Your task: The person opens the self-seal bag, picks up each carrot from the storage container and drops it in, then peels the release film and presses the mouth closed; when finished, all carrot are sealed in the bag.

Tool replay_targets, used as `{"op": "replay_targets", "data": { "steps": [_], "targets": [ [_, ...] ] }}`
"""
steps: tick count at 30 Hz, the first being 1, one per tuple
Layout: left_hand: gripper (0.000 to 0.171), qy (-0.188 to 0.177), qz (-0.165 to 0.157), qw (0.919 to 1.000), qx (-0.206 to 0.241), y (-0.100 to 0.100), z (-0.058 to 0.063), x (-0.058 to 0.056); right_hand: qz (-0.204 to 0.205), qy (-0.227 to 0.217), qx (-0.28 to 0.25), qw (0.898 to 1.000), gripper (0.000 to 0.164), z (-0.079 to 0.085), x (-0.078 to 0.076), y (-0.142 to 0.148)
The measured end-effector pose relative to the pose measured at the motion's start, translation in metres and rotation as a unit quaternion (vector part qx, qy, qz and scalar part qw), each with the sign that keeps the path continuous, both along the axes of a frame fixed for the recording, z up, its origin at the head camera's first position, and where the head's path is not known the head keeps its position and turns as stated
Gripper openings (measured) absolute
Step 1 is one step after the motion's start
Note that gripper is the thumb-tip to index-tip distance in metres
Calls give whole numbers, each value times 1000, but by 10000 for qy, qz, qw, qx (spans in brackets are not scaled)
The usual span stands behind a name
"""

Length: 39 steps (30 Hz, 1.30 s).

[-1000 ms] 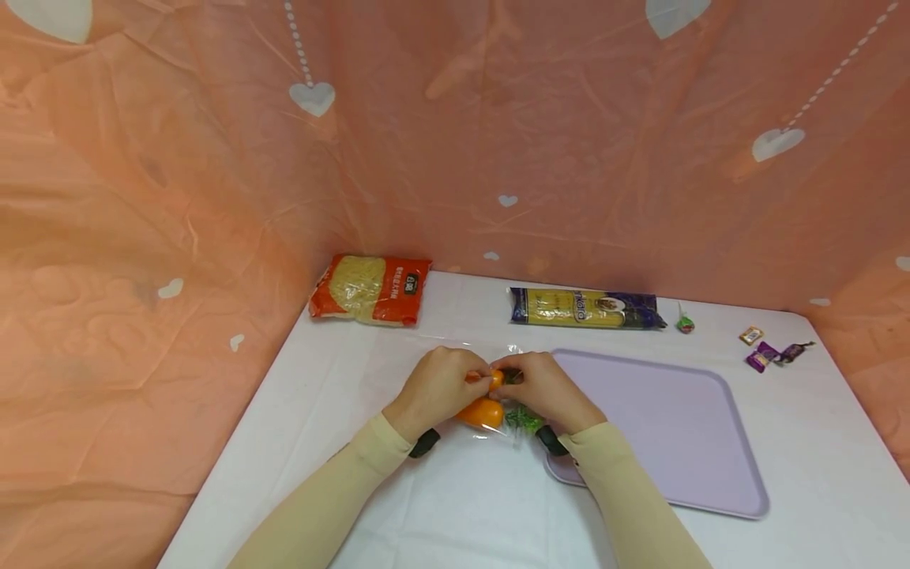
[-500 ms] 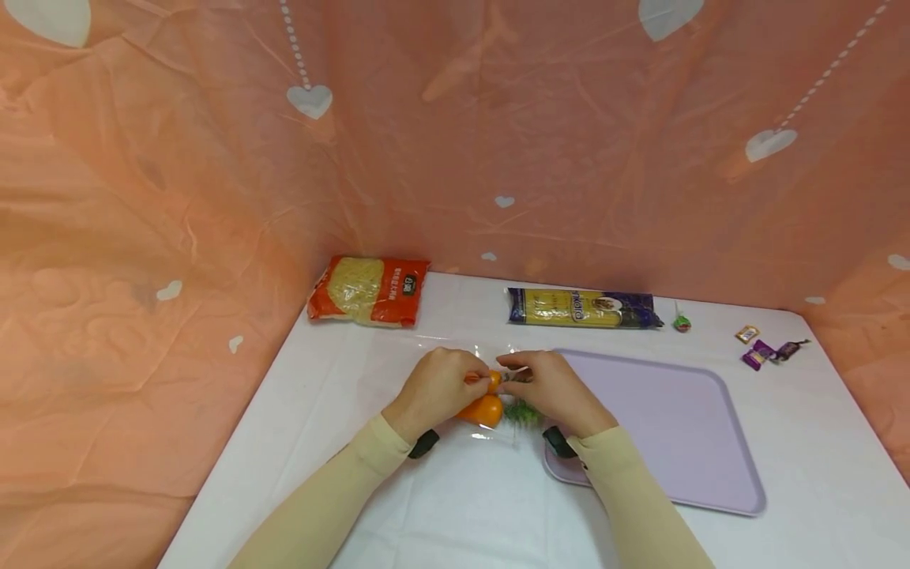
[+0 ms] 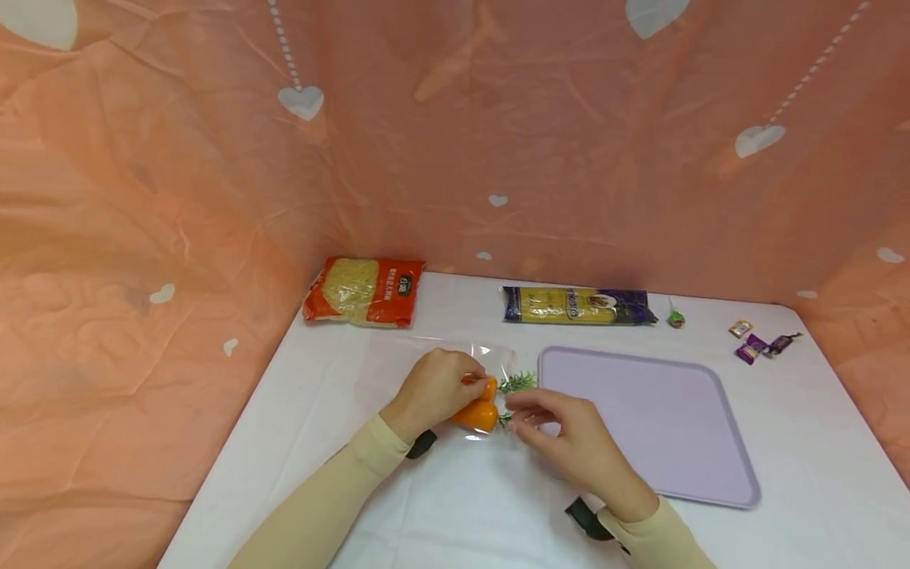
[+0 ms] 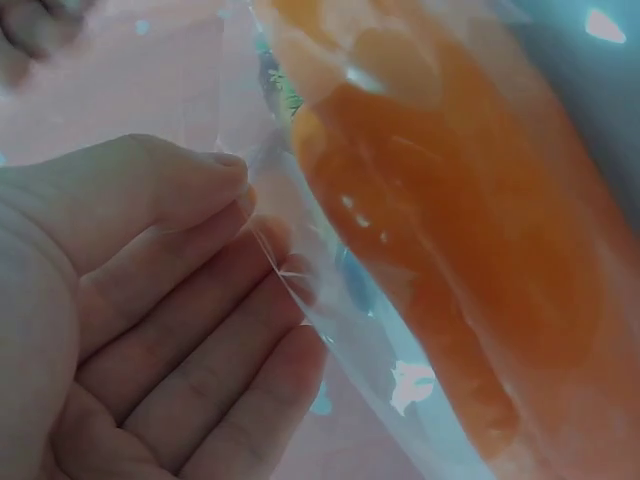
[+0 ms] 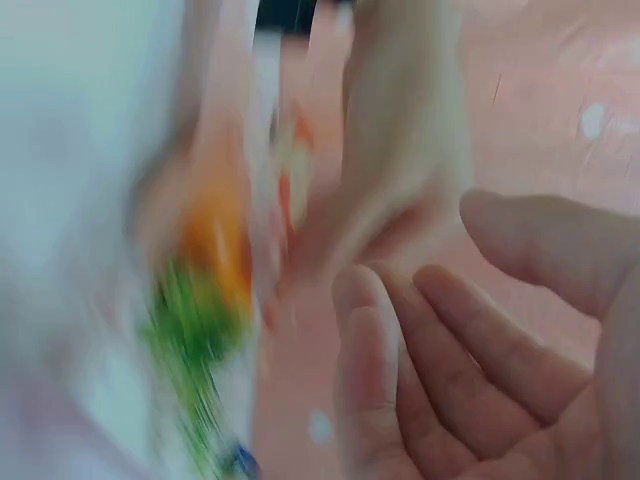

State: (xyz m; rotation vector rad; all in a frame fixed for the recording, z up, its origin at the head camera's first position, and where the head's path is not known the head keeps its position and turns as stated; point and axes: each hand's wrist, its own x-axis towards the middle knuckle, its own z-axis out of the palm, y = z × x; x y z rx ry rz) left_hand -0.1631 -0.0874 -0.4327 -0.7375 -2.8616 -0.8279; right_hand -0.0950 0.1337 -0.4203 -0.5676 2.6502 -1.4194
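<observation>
Two orange carrots (image 3: 475, 416) with green leafy tops (image 3: 519, 382) lie in a clear plastic bag (image 3: 398, 359) on the white table. My left hand (image 3: 437, 386) is over the bag; the left wrist view shows its thumb and index finger pinching the edge of the clear film beside the carrots. My right hand (image 3: 572, 435) is just right of the lower green top, thumb apart from the fingers. In the right wrist view that hand (image 5: 480, 370) holds nothing, and the orange and green beside it are blurred.
A lilac tray (image 3: 647, 427) lies right of the bag, partly behind my right hand. Along the back are a red noodle pack (image 3: 366, 291), a blue and yellow spaghetti pack (image 3: 579, 306), a lollipop (image 3: 675, 318) and several wrapped candies (image 3: 751, 348).
My right hand has left the upper carrot's top and moved right and toward the front edge, uncovering the green leaves. My left hand stays on the bag.
</observation>
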Motion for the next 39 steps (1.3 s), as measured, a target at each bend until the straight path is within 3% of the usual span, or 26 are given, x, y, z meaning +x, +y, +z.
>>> {"op": "replay_targets", "data": {
  "steps": [2, 4, 8, 10, 13, 17, 21, 26, 30, 33, 36, 39],
  "targets": [
    [13, 55, 6, 10000, -30, -1, -1, -1, 265, -714, -489, 9959, 24, -7, 12, -7],
    [12, 97, 27, 9999, -49, -1, -2, -2, 503, -1637, -1031, 9798, 27, -17, 22, -16],
    [10, 125, 20, 9998, -122, -1, -5, -5, 583, -3371, -1805, 9222, 36, -39, 37, -33],
    [10, 58, -24, 9998, -164, 0, -5, -7, 445, -3884, -2048, 8973, 40, -48, 40, -38],
    [12, -168, -15, 9995, -258, 0, -3, -16, 148, -4237, -2418, 8728, 47, -55, 42, -42],
    [17, -673, 52, 9972, -315, 0, 3, -39, -203, -4200, -2896, 8599, 56, -58, 40, -44],
    [19, -1297, -105, 9912, -255, 3, 6, -70, -358, -4171, -3277, 8470, 62, -61, 40, -45],
    [27, -2287, -192, 9731, -186, 6, 7, -96, -514, -4212, -3561, 8326, 65, -63, 39, -48],
    [27, -2982, -210, 9541, -166, 8, 5, -108, -606, -4176, -3650, 8299, 62, -64, 37, -49],
    [23, -3242, -283, 9454, -173, 11, 1, -111, -691, -4080, -3637, 8346, 58, -64, 36, -49],
    [19, -3246, -361, 9449, -200, 16, -1, -111, -815, -3982, -3618, 8390, 55, -65, 35, -48],
    [16, -3053, -430, 9507, -340, 21, -2, -110, -914, -3921, -3653, 8393, 54, -65, 34, -47]
  ]
}}
